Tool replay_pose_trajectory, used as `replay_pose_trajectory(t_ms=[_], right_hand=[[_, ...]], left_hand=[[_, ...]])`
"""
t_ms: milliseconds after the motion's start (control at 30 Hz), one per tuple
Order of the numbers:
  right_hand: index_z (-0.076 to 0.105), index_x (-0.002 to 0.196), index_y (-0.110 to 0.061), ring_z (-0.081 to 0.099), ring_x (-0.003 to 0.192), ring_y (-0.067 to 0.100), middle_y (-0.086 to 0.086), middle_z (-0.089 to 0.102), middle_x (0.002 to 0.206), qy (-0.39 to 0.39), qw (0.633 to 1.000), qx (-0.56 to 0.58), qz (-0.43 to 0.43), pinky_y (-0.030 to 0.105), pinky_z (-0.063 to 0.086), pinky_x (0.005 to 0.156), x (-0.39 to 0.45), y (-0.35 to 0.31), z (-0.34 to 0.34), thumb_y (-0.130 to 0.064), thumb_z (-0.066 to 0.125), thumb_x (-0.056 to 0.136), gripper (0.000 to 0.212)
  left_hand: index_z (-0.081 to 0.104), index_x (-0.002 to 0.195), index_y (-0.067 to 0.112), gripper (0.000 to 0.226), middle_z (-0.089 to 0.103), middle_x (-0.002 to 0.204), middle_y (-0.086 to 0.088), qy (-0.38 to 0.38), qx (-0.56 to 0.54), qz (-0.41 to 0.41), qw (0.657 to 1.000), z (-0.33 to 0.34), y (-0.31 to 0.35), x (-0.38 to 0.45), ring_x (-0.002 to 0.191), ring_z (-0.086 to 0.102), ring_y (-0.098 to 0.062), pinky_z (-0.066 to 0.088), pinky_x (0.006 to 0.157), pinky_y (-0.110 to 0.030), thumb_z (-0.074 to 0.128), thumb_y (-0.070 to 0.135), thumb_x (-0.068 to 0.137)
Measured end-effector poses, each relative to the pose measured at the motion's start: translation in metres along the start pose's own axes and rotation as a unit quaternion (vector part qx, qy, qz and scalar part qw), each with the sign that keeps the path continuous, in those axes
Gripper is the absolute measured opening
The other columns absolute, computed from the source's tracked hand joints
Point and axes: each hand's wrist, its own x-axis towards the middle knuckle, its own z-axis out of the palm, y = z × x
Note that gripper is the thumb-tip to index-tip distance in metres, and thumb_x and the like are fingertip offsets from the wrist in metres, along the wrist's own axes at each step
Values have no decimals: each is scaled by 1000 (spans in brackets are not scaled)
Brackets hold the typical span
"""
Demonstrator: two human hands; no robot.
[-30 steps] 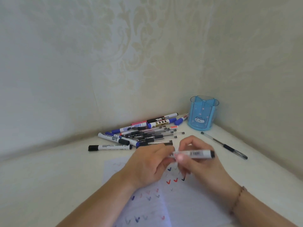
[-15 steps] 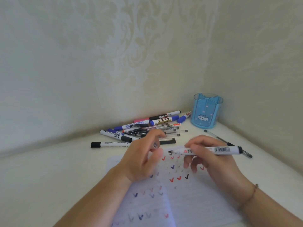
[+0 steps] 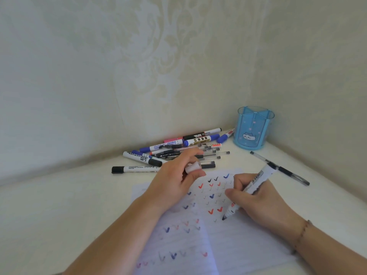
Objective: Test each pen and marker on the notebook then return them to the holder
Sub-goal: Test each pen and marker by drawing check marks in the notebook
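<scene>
Marker (image 3: 249,190) now tipped down, right grip (image 3: 258,203).

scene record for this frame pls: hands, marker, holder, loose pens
left hand: holds marker cap
right hand: grips uncapped marker, tip down at notebook
notebook: open, rows of red, blue and black ticks
holder: blue, in the corner, no pens seen inside
pile of pens: left of holder
single pen: right of notebook

Left hand (image 3: 174,181) curled, pinching between thumb and fingers, right hand (image 3: 256,201) gripping, fingers curled, wrist low
</scene>
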Motion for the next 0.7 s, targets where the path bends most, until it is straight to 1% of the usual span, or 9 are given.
replay_pose_trajectory(t_ms=[67, 133, 267, 367, 433, 533, 600, 667, 700], right_hand=[[33, 48, -9, 28, 46, 13, 6, 31, 50, -2, 1000, -21, -5, 22, 23, 45, 0, -1, 0, 4, 63, 80, 46], [31, 49, -7, 26, 46, 11, 2, 30, 49, -7, 1000, -28, -7, 20, 22, 45, 0, -1, 0, 7, 61, 78, 45], [30, 49, -8, 25, 46, 12, 3, 28, 50, 1, 1000, -26, -6, 19, 22, 44, 1, 0, -1, 9, 59, 77, 44], [31, 49, -9, 26, 45, 11, 1, 29, 48, 31, 999, -13, -11, 19, 23, 45, 3, 0, -2, 8, 60, 79, 45], [39, 50, -10, 31, 40, 10, -3, 37, 42, 62, 997, 41, -16, 18, 27, 43, 4, 1, -3, -1, 67, 82, 44], [54, 62, -13, 32, 40, 14, -1, 45, 44, 82, 984, 153, -28, 19, 28, 41, 5, -3, -8, -30, 81, 74, 34], [61, 69, -15, 33, 44, 17, 3, 47, 49, 43, 977, 203, -44, 22, 26, 42, 5, -5, -10, -32, 80, 67, 25], [66, 69, -17, 37, 45, 20, 7, 49, 48, 21, 973, 224, -60, 24, 26, 42, 6, -6, -11, -24, 68, 69, 7], [68, 68, -18, 39, 44, 21, 9, 50, 48, 22, 971, 230, -63, 24, 28, 42, 6, -5, -12, -19, 61, 71, 8]], left_hand=[[47, 118, 46, 38, 63, 96, 27, -7, -1, -10, 1000, 1, 2, 0, 84, 65, -8, 52, 75, -22, 62, 47, 83], [50, 116, 44, 38, 65, 95, 24, -11, -1, -6, 1000, 2, 1, 0, 79, 64, -6, 50, 72, -18, 63, 48, 81], [61, 116, 28, 38, 67, 91, 20, -3, 26, 25, 999, 1, 2, 0, 69, 58, 7, 39, 66, -3, 68, 42, 81], [65, 114, 19, 37, 67, 91, 21, -4, 21, 25, 999, 1, 3, 0, 67, 56, 12, 38, 65, -2, 73, 33, 80], [67, 111, 16, 36, 65, 89, 23, -1, 11, 24, 1000, 1, 3, 0, 66, 56, 11, 39, 65, -3, 76, 28, 79], [69, 104, 16, 30, 65, 83, 19, 1, 9, 21, 1000, 2, 4, 0, 69, 59, 1, 44, 66, -7, 75, 31, 78], [70, 101, 15, 31, 64, 80, 19, 3, 7, 23, 1000, 3, 5, 1, 71, 58, 1, 44, 66, -7, 72, 36, 78], [71, 101, 15, 34, 61, 80, 24, 11, 7, 28, 1000, 3, 7, 1, 72, 56, 7, 41, 67, -4, 69, 40, 78], [71, 102, 14, 36, 60, 81, 26, 13, 8, 32, 999, 3, 7, 1, 72, 56, 10, 40, 68, -3, 68, 42, 79]])
